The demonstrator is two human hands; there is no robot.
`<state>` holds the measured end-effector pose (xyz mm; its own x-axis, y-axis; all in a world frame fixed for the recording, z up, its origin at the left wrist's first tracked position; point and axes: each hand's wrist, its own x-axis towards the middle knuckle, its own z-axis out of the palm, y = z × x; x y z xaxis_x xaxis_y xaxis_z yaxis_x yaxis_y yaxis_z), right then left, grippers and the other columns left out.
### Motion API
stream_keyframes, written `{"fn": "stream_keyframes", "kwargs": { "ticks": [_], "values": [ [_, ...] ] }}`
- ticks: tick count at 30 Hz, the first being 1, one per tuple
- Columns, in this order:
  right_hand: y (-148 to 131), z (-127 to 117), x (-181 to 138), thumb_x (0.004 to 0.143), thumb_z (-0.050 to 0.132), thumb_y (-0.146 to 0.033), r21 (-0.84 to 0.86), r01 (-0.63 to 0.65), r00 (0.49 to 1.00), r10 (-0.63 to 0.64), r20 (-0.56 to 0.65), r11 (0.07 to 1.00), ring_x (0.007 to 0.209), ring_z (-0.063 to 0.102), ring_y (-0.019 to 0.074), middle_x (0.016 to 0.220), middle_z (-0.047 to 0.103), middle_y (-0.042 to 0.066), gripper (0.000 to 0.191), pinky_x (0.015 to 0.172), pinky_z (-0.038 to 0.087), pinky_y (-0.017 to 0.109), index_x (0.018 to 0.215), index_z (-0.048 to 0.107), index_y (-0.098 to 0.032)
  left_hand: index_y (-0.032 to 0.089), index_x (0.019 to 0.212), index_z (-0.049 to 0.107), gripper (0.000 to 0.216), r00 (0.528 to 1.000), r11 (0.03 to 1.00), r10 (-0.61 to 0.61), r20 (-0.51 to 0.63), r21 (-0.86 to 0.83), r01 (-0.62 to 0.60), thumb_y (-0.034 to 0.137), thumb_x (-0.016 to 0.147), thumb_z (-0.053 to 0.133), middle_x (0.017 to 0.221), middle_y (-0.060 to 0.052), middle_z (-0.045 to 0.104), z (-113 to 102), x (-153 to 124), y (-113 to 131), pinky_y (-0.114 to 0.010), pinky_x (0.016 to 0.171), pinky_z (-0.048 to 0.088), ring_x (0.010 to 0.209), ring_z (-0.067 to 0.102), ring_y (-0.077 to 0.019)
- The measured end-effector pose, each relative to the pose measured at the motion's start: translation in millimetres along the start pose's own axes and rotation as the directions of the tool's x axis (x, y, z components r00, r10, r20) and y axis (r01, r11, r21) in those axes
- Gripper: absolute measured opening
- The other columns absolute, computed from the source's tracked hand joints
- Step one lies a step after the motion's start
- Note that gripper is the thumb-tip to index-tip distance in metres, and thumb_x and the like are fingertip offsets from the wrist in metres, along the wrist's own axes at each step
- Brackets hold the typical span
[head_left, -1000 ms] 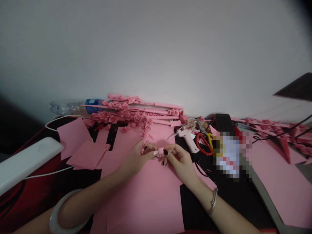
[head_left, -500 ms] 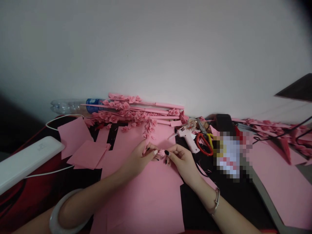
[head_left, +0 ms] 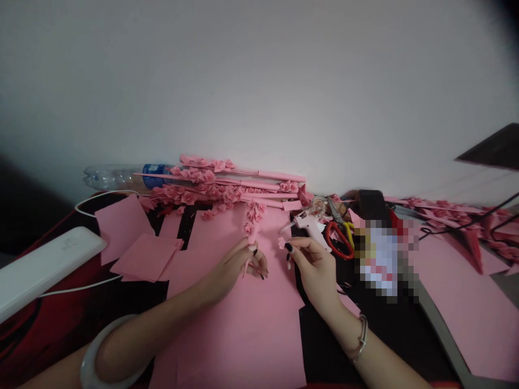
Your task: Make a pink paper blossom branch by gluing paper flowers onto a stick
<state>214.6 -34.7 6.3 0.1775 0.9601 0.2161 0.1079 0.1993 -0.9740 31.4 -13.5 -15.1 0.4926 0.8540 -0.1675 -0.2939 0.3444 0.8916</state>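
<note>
My right hand (head_left: pixel 313 263) pinches a small pink paper rose (head_left: pixel 281 242) between thumb and forefinger, just left of the pink glue gun (head_left: pixel 312 228). My left hand (head_left: pixel 237 265) grips a thin pink paper stem (head_left: pixel 250 244) with several small roses (head_left: pixel 253 214) fixed along its upper part, which leans away toward the wall. Both hands hover over a large pink paper sheet (head_left: pixel 243 324) on the dark table. A gap of a few centimetres separates the two hands.
Finished rose stems (head_left: pixel 219 183) and a plastic bottle (head_left: pixel 117 177) lie along the wall. Red-handled scissors (head_left: pixel 339 233) rest beside the glue gun. Pink paper squares (head_left: pixel 141 254) lie at left, a white device (head_left: pixel 44 267) with a cable further left. More pink paper (head_left: pixel 466 302) lies at right.
The hands have drawn apart: my right hand moved right and up with the small rose, toward the glue gun. My left hand kept the stem, which tilted upward.
</note>
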Motion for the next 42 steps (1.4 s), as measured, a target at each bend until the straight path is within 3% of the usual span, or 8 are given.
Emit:
{"fn": "stream_keyframes", "kwargs": {
  "ticks": [4,9,13,18,23,28,35,42],
  "values": [
    [-1.0,-2.0,-2.8,0.087,0.058,-0.010,-0.212,0.272,0.961,-0.275,0.019,0.939,0.060,0.063,0.0112,0.084,0.070,0.002,0.014,0.055,0.052,0.022,0.086,0.067,-0.021,0.021,0.073,0.044,0.038,0.996,0.990,-0.042,0.074,0.141,0.031,0.051,0.095,0.044,0.060,0.001,0.059,4.3,-5.5,5.7,-0.028,0.053,0.041,0.048,0.052,-0.0128],
    [-6.9,-5.5,-0.5,0.088,0.057,-0.002,-0.408,0.573,0.812,-0.560,0.164,0.711,0.087,0.070,0.0162,0.090,0.072,0.006,0.021,0.078,0.057,0.027,0.092,0.065,-0.021,0.022,0.073,0.041,0.037,0.982,0.978,-0.110,0.157,0.192,0.079,0.050,0.097,0.038,0.051,0.003,0.056,10.4,-10.0,13.4,-0.027,0.050,0.031,0.043,0.042,-0.0108],
    [-9.1,-8.5,2.9,0.088,0.056,0.001,-0.438,0.695,0.707,-0.653,0.271,0.571,0.092,0.070,0.0180,0.095,0.071,0.009,0.026,0.081,0.059,0.030,0.101,0.065,-0.019,0.022,0.072,0.042,0.034,0.969,0.977,-0.151,0.194,0.176,0.117,0.044,0.098,0.038,0.048,0.003,0.054,11.7,-9.6,12.0,-0.027,0.049,0.030,0.042,0.040,-0.0114],
    [-3.0,-11.0,5.0,0.090,0.058,0.000,-0.433,0.768,0.629,-0.683,0.370,0.473,0.095,0.069,0.0201,0.102,0.070,0.013,0.028,0.081,0.060,0.034,0.109,0.065,-0.018,0.021,0.071,0.044,0.033,0.947,0.983,-0.182,0.263,0.072,0.169,0.039,0.098,0.041,0.049,0.002,0.055,11.7,-9.7,11.1,-0.026,0.047,0.031,0.040,0.041,-0.0108],
    [3.8,-11.1,5.8,0.090,0.057,-0.001,-0.435,0.796,0.595,-0.680,0.428,0.422,0.098,0.068,0.0233,0.107,0.070,0.015,0.030,0.081,0.060,0.037,0.115,0.064,-0.016,0.021,0.069,0.044,0.035,0.935,0.979,-0.196,0.294,0.008,0.203,0.036,0.100,0.039,0.049,0.002,0.055,12.0,-10.1,13.0,-0.026,0.046,0.032,0.039,0.040,-0.0106],
    [4.6,-11.1,7.3,0.089,0.057,0.001,-0.395,0.819,0.568,-0.686,0.454,0.416,0.106,0.067,0.0272,0.108,0.070,0.018,0.031,0.086,0.059,0.042,0.116,0.064,-0.013,0.021,0.067,0.043,0.036,0.941,0.972,-0.232,0.247,0.017,0.235,0.031,0.100,0.035,0.046,0.002,0.053,16.6,-12.7,21.3,-0.026,0.046,0.032,0.038,0.038,-0.0107],
    [2.2,-10.1,8.3,0.091,0.055,-0.002,-0.385,0.801,0.596,-0.668,0.445,0.459,0.102,0.068,0.0246,0.108,0.072,0.013,0.035,0.084,0.060,0.042,0.119,0.064,-0.021,0.022,0.074,0.043,0.028,0.953,0.976,-0.214,0.216,0.023,0.214,0.034,0.098,0.039,0.047,0.002,0.055,15.2,-14.8,21.2,-0.024,0.046,0.032,0.040,0.042,-0.0112],
    [2.8,-10.9,8.4,0.087,0.057,0.003,-0.437,0.787,0.604,-0.685,0.408,0.435,0.103,0.067,0.0251,0.107,0.071,0.016,0.034,0.085,0.059,0.041,0.113,0.065,-0.017,0.021,0.077,0.046,0.028,0.957,0.979,-0.196,0.215,-0.013,0.204,0.040,0.097,0.043,0.046,0.003,0.054,10.3,-13.2,16.8,-0.023,0.043,0.034,0.038,0.043,-0.0107]
  ]
}}
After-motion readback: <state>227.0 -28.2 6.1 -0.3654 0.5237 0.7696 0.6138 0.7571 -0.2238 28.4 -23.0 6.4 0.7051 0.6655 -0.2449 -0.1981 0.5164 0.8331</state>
